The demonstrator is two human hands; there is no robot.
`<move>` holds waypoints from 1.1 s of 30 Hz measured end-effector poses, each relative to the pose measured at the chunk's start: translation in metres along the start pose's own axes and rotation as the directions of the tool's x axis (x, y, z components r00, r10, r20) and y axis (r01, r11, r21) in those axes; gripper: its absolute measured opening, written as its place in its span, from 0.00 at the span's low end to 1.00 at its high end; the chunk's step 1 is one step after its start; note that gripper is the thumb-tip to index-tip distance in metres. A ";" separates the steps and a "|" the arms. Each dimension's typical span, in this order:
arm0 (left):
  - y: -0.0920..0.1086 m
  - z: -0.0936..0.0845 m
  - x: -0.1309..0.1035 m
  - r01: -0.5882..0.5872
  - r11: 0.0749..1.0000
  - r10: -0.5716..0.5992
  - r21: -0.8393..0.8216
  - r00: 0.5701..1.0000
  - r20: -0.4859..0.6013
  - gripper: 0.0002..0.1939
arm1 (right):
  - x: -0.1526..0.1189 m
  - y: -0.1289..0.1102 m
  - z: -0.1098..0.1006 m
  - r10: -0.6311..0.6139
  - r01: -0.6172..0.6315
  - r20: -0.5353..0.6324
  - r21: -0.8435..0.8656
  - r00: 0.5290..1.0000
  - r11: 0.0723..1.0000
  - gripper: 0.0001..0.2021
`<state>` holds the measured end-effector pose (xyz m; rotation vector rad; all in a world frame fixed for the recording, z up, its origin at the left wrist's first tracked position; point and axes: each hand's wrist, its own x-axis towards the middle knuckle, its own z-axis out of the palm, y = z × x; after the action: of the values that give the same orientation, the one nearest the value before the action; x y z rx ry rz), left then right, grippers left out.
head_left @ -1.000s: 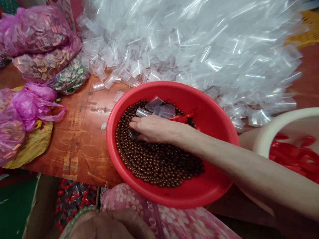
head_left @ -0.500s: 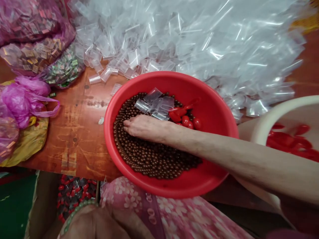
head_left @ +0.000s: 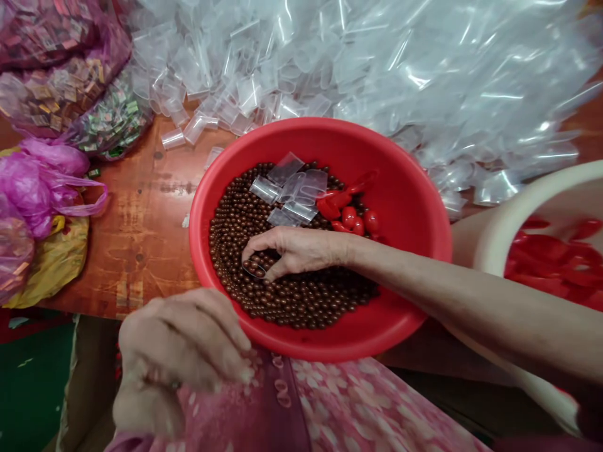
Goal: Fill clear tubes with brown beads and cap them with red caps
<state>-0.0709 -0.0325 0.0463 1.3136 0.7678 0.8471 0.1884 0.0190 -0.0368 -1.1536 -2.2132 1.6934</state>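
The right hand [head_left: 301, 248] has its grip round a clear tube [head_left: 255, 271] among beads [head_left: 301, 301]; the left hand [head_left: 176, 348] half-curled, contents hidden.

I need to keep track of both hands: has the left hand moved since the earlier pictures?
Yes: the left hand has risen in the view, from below the red bowl to overlapping its near-left rim.

Beads [head_left: 306, 301] lie in a basin [head_left: 405, 207], bags [head_left: 35, 188] left, tub [head_left: 494, 235] right, tubes [head_left: 330, 69] behind.

Reddish-brown table [head_left: 146, 235], heaped clear plastic tubes [head_left: 330, 69], filled purple bags [head_left: 63, 94]
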 end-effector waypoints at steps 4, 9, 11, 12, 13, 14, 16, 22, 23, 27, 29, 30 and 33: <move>-0.022 -0.001 0.028 -0.211 0.964 0.208 -0.160 0.978 -0.037 0.13 | -0.007 -0.008 -0.005 -0.005 0.011 -0.056 0.100 0.998 0.995 0.19; -0.029 0.006 0.035 -0.093 0.992 0.089 -0.086 0.995 -0.047 0.12 | -0.012 -0.017 -0.013 -0.108 0.115 -0.143 0.046 0.984 0.992 0.16; -0.028 0.011 0.038 -0.008 1.000 0.007 -0.017 0.999 -0.052 0.13 | -0.014 -0.019 -0.015 -0.125 0.135 -0.189 0.044 0.974 0.990 0.15; -0.028 0.012 0.040 0.033 0.999 -0.032 0.015 0.998 -0.057 0.15 | -0.016 -0.021 -0.017 -0.135 0.150 -0.215 0.053 0.967 0.987 0.16; -0.029 0.014 0.043 0.073 0.996 -0.070 0.044 0.996 -0.058 0.18 | -0.018 -0.023 -0.018 -0.146 0.166 -0.238 0.066 0.960 0.984 0.16; -0.030 0.015 0.046 0.109 0.992 -0.105 0.071 0.993 -0.052 0.21 | -0.021 -0.026 -0.019 -0.154 0.180 -0.255 0.082 0.954 0.980 0.16; -0.033 0.018 0.052 0.150 0.984 -0.150 0.093 0.989 -0.002 0.26 | -0.025 -0.033 -0.021 -0.157 0.195 -0.272 0.115 0.949 0.974 0.17; -0.040 0.037 0.067 0.145 0.989 -0.140 -0.027 0.980 0.144 0.27 | -0.036 -0.055 -0.023 -0.170 0.247 -0.300 0.243 0.939 0.938 0.14; -0.040 0.040 0.068 0.131 0.991 -0.127 -0.026 0.984 0.127 0.26 | -0.038 -0.057 -0.022 -0.158 0.239 -0.301 0.255 0.940 0.937 0.13; -0.039 0.048 0.067 0.121 0.991 -0.115 -0.058 0.989 0.098 0.21 | -0.047 -0.059 -0.020 -0.066 0.170 -0.365 0.263 0.929 0.950 0.12; -0.039 0.048 0.065 0.164 0.983 -0.154 -0.089 0.982 0.106 0.18 | -0.051 -0.060 -0.018 -0.043 0.169 -0.450 0.243 0.892 0.955 0.14; -0.039 0.047 0.064 0.197 0.975 -0.185 -0.102 0.976 0.119 0.16 | -0.053 -0.061 -0.017 -0.052 0.180 -0.483 0.223 0.874 0.958 0.15; -0.039 0.044 0.062 0.268 0.953 -0.241 -0.140 0.953 0.185 0.16 | -0.054 -0.067 -0.015 -0.113 0.215 -0.475 0.165 0.872 0.963 0.14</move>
<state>0.0011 -0.0026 0.0124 1.0950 0.7027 0.5732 0.2012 -0.0088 0.0444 -1.1316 -1.7379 1.3672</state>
